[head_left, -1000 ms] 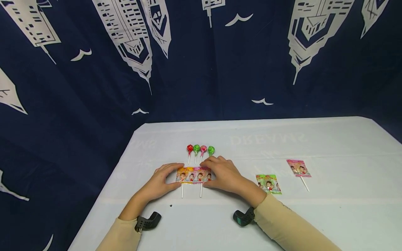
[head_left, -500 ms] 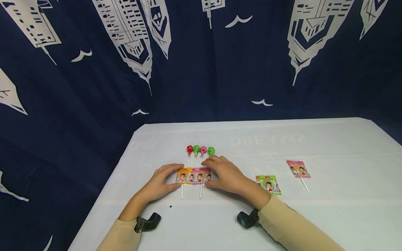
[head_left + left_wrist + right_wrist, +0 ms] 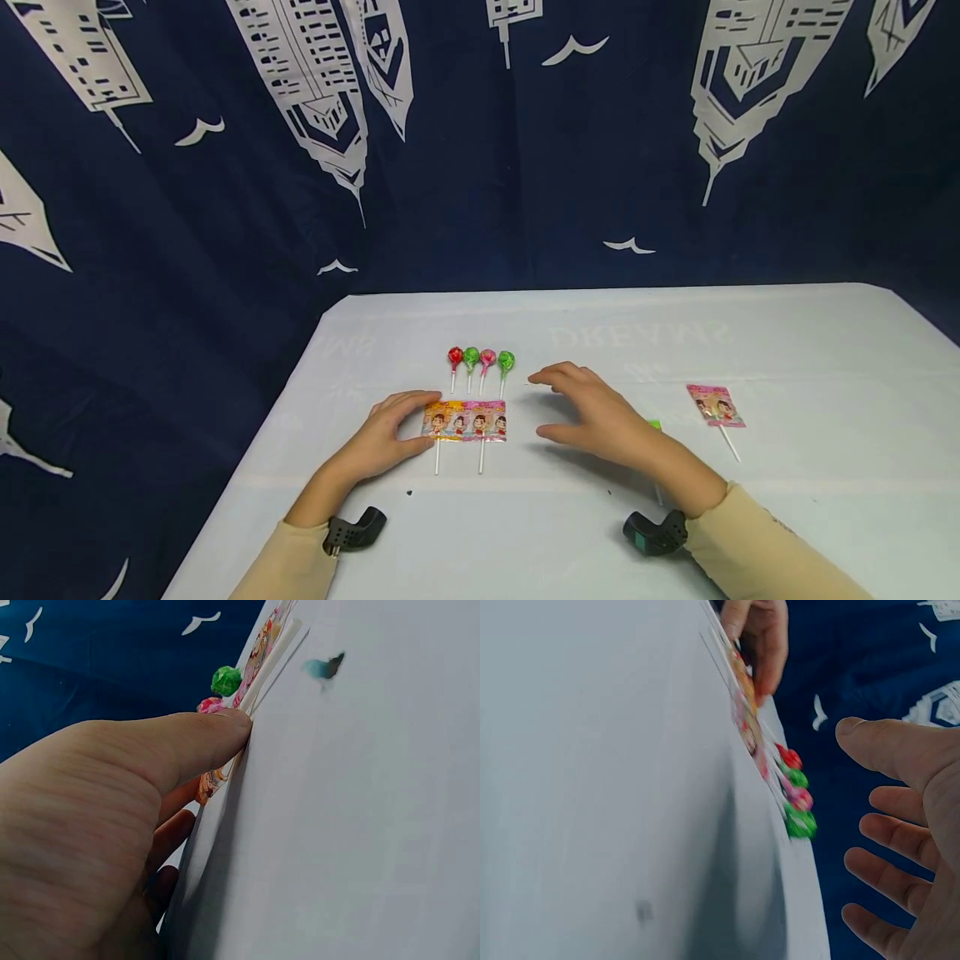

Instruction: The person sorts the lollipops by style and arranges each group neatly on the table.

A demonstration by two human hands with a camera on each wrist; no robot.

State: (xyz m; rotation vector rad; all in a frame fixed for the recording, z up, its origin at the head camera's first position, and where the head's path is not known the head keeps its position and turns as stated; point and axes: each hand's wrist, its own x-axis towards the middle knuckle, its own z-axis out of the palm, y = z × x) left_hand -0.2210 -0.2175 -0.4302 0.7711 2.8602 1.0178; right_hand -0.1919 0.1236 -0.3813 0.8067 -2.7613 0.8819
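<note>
My left hand pinches an orange-wrapped lollipop between thumb and fingers, across the wrapper's top and bottom edges, on the white table. A pink-wrapped lollipop lies flat against its right side, both sticks pointing toward me. Behind them stands a row of several ball lollipops: a red one, a green one, a pink one and another green one. To the right, my right hand is held spread above the table, holding nothing; the right wrist view shows its fingers apart.
A green-wrapped lollipop is mostly hidden beneath my right wrist. Farther right lies another pink-wrapped lollipop. A small dark speck is on the white table. A dark blue patterned curtain hangs behind the table.
My right hand has let go of the pink-wrapped lollipop beside the orange one and moved right, now partly covering the green-wrapped lollipop. The left hand stays in place.
</note>
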